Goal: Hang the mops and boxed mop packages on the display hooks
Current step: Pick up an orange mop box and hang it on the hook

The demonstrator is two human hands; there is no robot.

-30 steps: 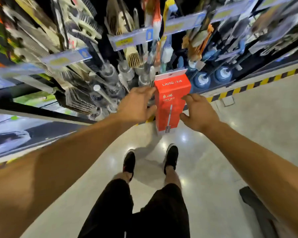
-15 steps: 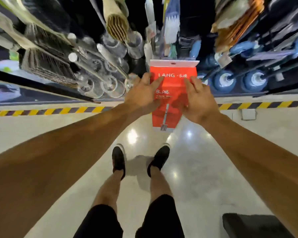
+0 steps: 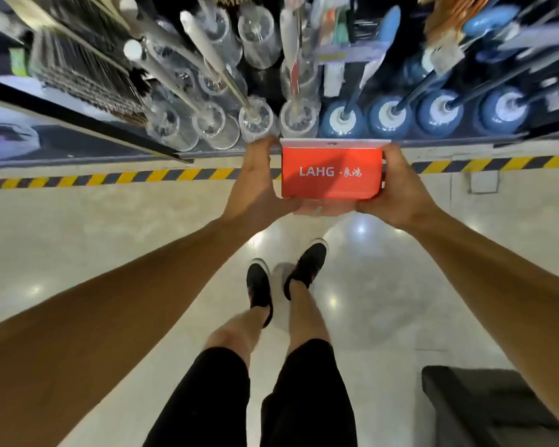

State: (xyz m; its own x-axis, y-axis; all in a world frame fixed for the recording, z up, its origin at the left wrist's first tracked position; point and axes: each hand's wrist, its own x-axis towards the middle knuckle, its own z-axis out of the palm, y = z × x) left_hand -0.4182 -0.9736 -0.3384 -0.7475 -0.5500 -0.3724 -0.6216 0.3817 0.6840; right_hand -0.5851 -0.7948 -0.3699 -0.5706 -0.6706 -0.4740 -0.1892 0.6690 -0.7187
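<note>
Fingers (image 3: 373, 206) of both hands gripping red boxed mop package (image 3: 331, 172), apparently unhung

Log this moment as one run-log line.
step: hang boxed mop | left hand: gripping red box | right hand: gripping box | status: not yet hung

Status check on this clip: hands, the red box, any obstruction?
Left hand and right hand grip the red box by its sides. Box not hung, held before the rack. Brush handles crowd the space ahead.
</note>
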